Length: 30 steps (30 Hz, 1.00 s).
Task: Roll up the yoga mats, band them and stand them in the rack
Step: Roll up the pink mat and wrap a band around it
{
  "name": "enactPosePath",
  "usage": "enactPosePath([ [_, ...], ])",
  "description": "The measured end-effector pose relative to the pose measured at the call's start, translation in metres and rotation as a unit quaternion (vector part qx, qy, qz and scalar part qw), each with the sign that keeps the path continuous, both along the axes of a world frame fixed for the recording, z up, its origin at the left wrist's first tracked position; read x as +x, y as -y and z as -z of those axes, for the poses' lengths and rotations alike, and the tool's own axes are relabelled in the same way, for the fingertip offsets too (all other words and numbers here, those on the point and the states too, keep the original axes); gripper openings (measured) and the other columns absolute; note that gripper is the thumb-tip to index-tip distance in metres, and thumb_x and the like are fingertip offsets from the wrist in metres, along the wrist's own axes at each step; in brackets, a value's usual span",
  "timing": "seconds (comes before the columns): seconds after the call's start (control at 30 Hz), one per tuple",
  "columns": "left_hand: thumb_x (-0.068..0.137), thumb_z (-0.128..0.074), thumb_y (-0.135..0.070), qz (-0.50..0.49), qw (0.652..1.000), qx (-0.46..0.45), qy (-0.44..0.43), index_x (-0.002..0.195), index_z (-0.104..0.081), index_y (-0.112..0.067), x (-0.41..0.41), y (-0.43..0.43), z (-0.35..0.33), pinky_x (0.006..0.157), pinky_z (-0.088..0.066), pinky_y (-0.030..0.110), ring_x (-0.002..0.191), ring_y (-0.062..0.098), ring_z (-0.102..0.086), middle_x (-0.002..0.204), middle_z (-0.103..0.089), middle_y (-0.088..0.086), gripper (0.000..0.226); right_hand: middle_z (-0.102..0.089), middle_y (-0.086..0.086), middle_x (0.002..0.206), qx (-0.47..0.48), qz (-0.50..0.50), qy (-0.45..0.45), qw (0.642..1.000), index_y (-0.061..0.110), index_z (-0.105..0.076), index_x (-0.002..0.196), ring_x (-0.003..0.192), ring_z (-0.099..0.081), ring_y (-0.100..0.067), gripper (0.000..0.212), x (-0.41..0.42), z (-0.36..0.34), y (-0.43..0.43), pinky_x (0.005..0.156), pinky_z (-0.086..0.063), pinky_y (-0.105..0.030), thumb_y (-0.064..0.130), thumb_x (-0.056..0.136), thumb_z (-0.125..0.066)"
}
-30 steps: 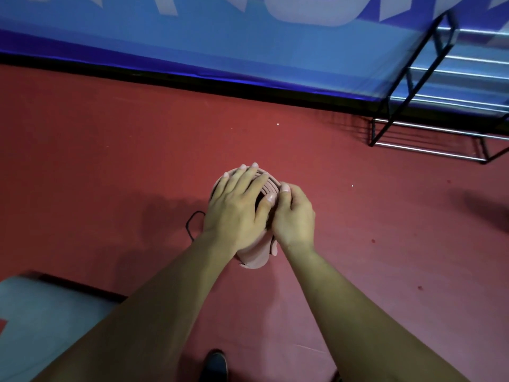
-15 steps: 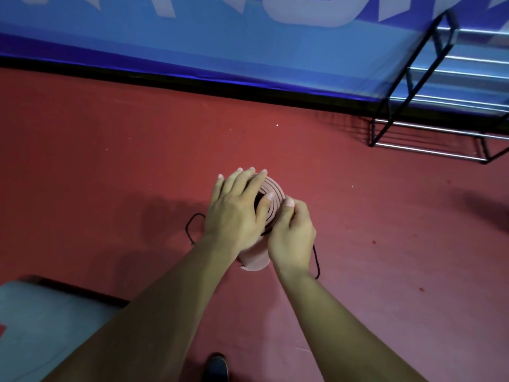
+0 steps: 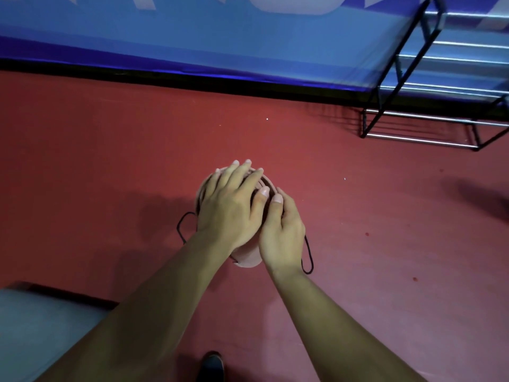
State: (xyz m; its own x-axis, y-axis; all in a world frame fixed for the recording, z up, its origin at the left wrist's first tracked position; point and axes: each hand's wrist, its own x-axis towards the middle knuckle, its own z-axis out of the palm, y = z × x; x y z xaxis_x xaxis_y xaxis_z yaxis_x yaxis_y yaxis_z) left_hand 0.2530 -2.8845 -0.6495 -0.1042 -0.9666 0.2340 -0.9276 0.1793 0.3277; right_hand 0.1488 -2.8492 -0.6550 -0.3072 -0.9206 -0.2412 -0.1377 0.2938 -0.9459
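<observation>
A pink rolled yoga mat (image 3: 248,257) stands on end on the red floor, seen from straight above. My left hand (image 3: 231,208) lies flat over its spiral top, fingers straight and reaching past the far rim. On the roll's right side, my right hand (image 3: 283,230) grips it with the thumb up on the rim. A thin black band (image 3: 181,227) loops out on the floor at the left, and another loop of it shows by my right wrist. The black wire rack (image 3: 418,139) stands at the upper right against the wall.
A grey mat (image 3: 41,326) lies flat at the lower left. A blue banner wall (image 3: 220,37) with a black base strip runs across the far side. My dark shoe (image 3: 210,365) shows at the bottom edge.
My right hand slid from the top rim down onto the roll's right side, and a loop of black band came into view beside it. My left hand spread further over the top.
</observation>
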Motion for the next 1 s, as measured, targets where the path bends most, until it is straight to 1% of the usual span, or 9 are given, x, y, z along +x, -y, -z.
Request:
enactPosePath([
  [0.17, 0.098, -0.039, -0.034, 0.013, 0.999, -0.043, 0.024, 0.130, -0.066, -0.015, 0.005, 0.000, 0.000, 0.117, -0.031, 0.046, 0.137, 0.025, -0.048, 0.144, -0.057, 0.006, 0.046, -0.062, 0.009, 0.138, -0.003, -0.007, -0.004, 1.000, 0.024, -0.056, 0.143, 0.130, -0.054, -0.008, 0.040, -0.008, 0.003, 0.001, 0.111, -0.045, -0.038, 0.038, 0.109, -0.040],
  [0.37, 0.099, -0.037, -0.036, 0.019, 0.999, -0.040, 0.018, 0.130, -0.066, -0.014, 0.003, 0.001, -0.004, 0.118, -0.031, 0.046, 0.137, 0.022, -0.049, 0.144, -0.058, 0.005, 0.048, -0.055, 0.007, 0.149, 0.006, -0.010, -0.017, 1.000, 0.024, -0.050, 0.149, 0.139, -0.047, -0.009, 0.045, -0.014, -0.006, 0.009, 0.116, -0.039, -0.032, 0.040, 0.108, -0.041],
  [0.5, 0.100, -0.036, -0.037, 0.026, 0.999, -0.037, 0.006, 0.131, -0.065, -0.014, -0.003, 0.000, -0.008, 0.120, -0.028, 0.045, 0.140, 0.021, -0.046, 0.145, -0.056, 0.004, 0.048, -0.053, 0.007, 0.150, 0.004, -0.011, -0.016, 1.000, 0.024, -0.049, 0.149, 0.140, -0.045, -0.008, 0.045, -0.018, -0.007, 0.011, 0.118, -0.038, -0.034, 0.041, 0.108, -0.042],
  [0.6, 0.103, -0.035, -0.035, 0.055, 0.997, -0.042, -0.020, 0.132, -0.064, -0.012, -0.019, 0.001, -0.012, 0.120, -0.028, 0.046, 0.141, 0.022, -0.044, 0.146, -0.056, 0.005, 0.047, -0.055, 0.005, 0.148, -0.005, 0.006, -0.019, 1.000, 0.022, -0.050, 0.148, 0.138, -0.048, -0.009, 0.044, -0.027, -0.006, 0.011, 0.116, -0.039, -0.036, 0.039, 0.108, -0.043],
  [0.73, 0.103, -0.038, -0.034, 0.074, 0.995, -0.059, -0.029, 0.131, -0.065, -0.009, -0.050, 0.002, -0.008, 0.119, -0.030, 0.047, 0.139, 0.024, -0.047, 0.144, -0.057, 0.008, 0.046, -0.057, 0.003, 0.146, -0.012, 0.022, -0.047, 0.999, 0.020, -0.051, 0.147, 0.136, -0.050, -0.011, 0.044, -0.054, 0.000, 0.010, 0.115, -0.041, -0.039, 0.038, 0.108, -0.042],
  [0.87, 0.104, -0.036, -0.035, 0.084, 0.995, -0.037, -0.031, 0.134, -0.063, -0.009, -0.081, 0.003, -0.003, 0.121, -0.026, 0.044, 0.141, 0.023, -0.045, 0.146, -0.056, 0.007, 0.048, -0.057, 0.002, 0.147, -0.011, 0.036, -0.071, 0.997, 0.019, -0.051, 0.148, 0.137, -0.050, -0.012, 0.045, -0.087, 0.012, 0.011, 0.115, -0.041, -0.041, 0.038, 0.108, -0.041],
  [1.0, 0.101, -0.035, -0.035, 0.104, 0.994, -0.012, -0.045, 0.136, -0.061, -0.010, -0.116, 0.001, 0.012, 0.120, -0.028, 0.044, 0.141, 0.023, -0.045, 0.147, -0.054, 0.006, 0.050, -0.057, 0.004, 0.147, 0.004, 0.044, -0.068, 0.997, 0.021, -0.050, 0.148, 0.137, -0.050, -0.011, 0.046, -0.119, 0.029, 0.008, 0.114, -0.042, -0.040, 0.040, 0.108, -0.041],
])
